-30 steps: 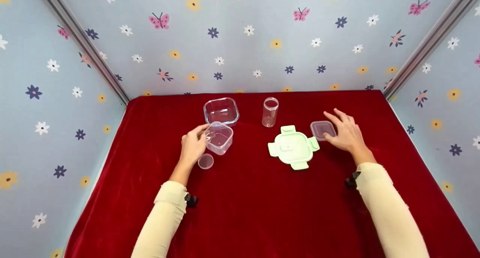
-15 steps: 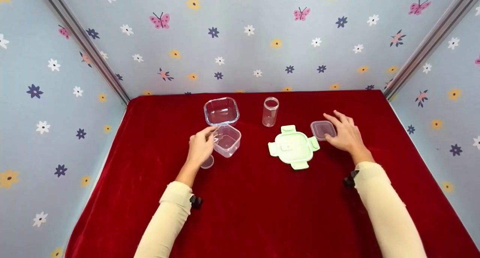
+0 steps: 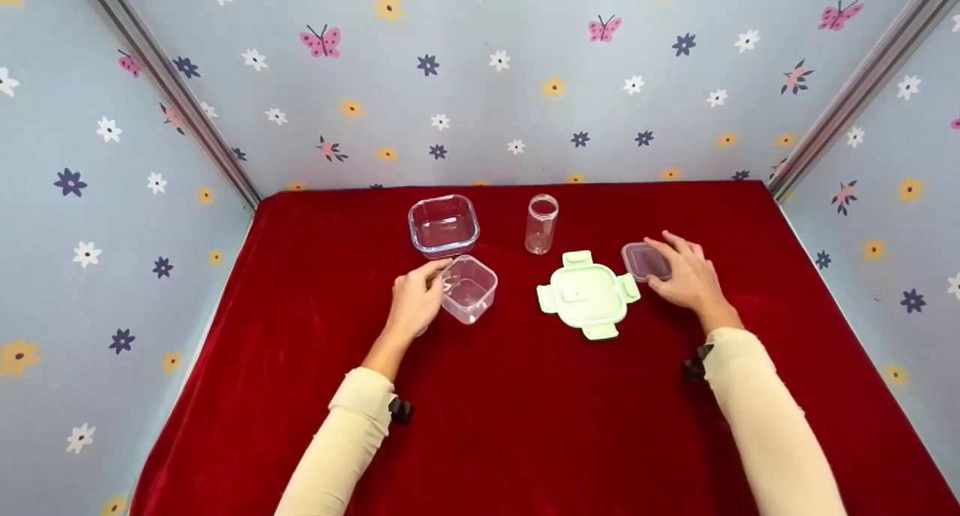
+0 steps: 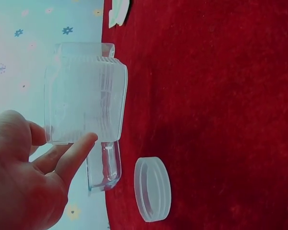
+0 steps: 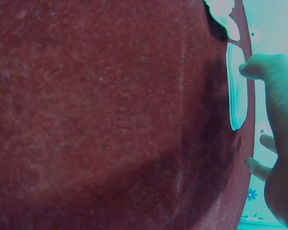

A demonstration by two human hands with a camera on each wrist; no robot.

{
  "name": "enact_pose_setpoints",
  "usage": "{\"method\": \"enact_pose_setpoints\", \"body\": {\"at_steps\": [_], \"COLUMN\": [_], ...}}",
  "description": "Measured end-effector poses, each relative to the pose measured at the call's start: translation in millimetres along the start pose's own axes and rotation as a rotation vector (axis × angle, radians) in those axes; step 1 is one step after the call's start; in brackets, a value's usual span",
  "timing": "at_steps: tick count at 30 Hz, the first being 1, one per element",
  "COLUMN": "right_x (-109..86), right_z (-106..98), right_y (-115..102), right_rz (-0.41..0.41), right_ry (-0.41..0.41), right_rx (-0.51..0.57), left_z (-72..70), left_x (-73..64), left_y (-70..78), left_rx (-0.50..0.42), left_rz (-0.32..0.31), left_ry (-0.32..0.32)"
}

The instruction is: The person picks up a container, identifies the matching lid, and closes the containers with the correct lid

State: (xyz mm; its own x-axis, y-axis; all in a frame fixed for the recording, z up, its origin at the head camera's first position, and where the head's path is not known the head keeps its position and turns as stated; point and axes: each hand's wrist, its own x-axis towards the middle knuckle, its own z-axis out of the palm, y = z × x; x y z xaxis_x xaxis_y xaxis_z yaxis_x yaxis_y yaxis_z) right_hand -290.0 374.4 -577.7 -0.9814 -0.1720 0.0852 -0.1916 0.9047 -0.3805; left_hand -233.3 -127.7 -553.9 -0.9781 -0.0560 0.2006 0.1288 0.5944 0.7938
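Observation:
My left hand (image 3: 416, 298) pinches a clear square plastic container (image 3: 471, 295) by its left rim. In the left wrist view the container (image 4: 86, 100) is held up with its wall between thumb and fingers. A round translucent lid (image 4: 152, 189) lies on the cloth, mostly hidden under the left hand in the head view. My right hand (image 3: 688, 274) is over a translucent square lid (image 3: 643, 262), thumb at its near edge and fingers spread around its right side. In the right wrist view the thumb overlaps this lid (image 5: 236, 96) while other fingers stand apart from it.
Behind the left hand stands a square glass container (image 3: 444, 227). A clear cylindrical jar (image 3: 541, 225) is upright at the back middle. A light green lid with clips (image 3: 587, 295) lies left of the square lid. Red cloth (image 3: 540, 426) covers the table, with patterned walls (image 3: 480, 73) around.
My left hand has moved right and slightly nearer with the plastic container, covering the round lid. The right hand's fingers have drawn in a little toward the square lid.

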Motion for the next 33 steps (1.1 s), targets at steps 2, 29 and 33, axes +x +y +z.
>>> {"method": "enact_pose_setpoints", "body": {"at_steps": [2,29,33], "right_x": [-0.2,-3.8,-5.2], "right_z": [1.2,10.4,10.2], "right_y": [0.5,3.7,4.3], "right_rz": [0.007,0.02,0.013], "right_ry": [-0.013,-0.088,-0.095], "right_rx": [0.001,-0.028,-0.028], "left_z": [1.6,24.1,26.5], "left_x": [-1.4,-12.5,-12.7], "left_y": [1.1,7.0,7.1], "left_rx": [-0.009,-0.09,-0.092], "left_rz": [-0.002,0.031,0.041], "left_ry": [-0.014,-0.211,-0.226]}}
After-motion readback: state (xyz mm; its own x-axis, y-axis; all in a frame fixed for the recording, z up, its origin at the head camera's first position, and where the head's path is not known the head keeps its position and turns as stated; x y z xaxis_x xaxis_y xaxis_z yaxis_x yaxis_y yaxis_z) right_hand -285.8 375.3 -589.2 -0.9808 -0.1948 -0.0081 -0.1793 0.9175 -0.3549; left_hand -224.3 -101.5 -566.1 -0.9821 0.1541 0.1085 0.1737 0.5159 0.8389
